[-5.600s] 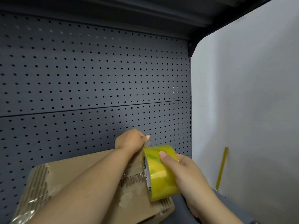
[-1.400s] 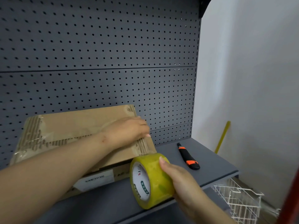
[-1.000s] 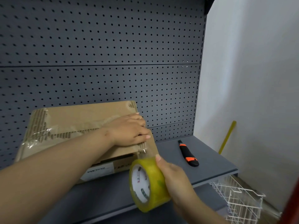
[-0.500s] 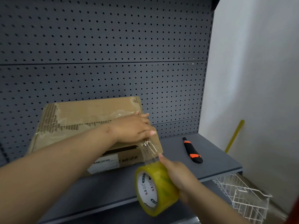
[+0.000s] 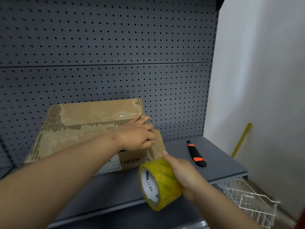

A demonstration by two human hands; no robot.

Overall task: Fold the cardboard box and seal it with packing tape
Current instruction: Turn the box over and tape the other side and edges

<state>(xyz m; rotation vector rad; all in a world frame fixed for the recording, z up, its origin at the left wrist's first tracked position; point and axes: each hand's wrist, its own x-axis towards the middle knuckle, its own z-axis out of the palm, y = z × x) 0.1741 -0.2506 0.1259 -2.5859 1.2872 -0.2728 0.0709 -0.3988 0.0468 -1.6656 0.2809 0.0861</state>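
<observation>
Box position: the cardboard box (image 5: 92,129) is sitting on the grey shelf (image 5: 219,156), backed against the pegboard (image 5: 115,47); judged, the panel is acting as a stop so the box is not sliding under hand pressure.
Left hand: the left hand (image 5: 137,136) is pressing palm-down, fingers extended, on the right end of the box top, touching the tape strip (image 5: 127,115) along the seam; it is not clasping anything, only pinning tape to cardboard.
Right hand: the right hand (image 5: 183,174) is wrapping closed around the tape roll (image 5: 158,182), holding it in front of and below the near right corner of the box.
Tape run: a clear length is stretching from the roll up to the box corner under the left hand; judged, the roll is being kept low so the strip is folding over the edge and down the side.
Cutter: the orange and black knife (image 5: 196,154) is lying on the shelf near the right hand, apart from the box, ready for cutting.
Surface: the box top is showing torn paper and exposed ribbing beneath old tape.
Room: a pale wall (image 5: 264,80) is standing at right, with a yellow stick (image 5: 242,138) leaning on it and a white wire basket (image 5: 252,200) hanging below the shelf.
</observation>
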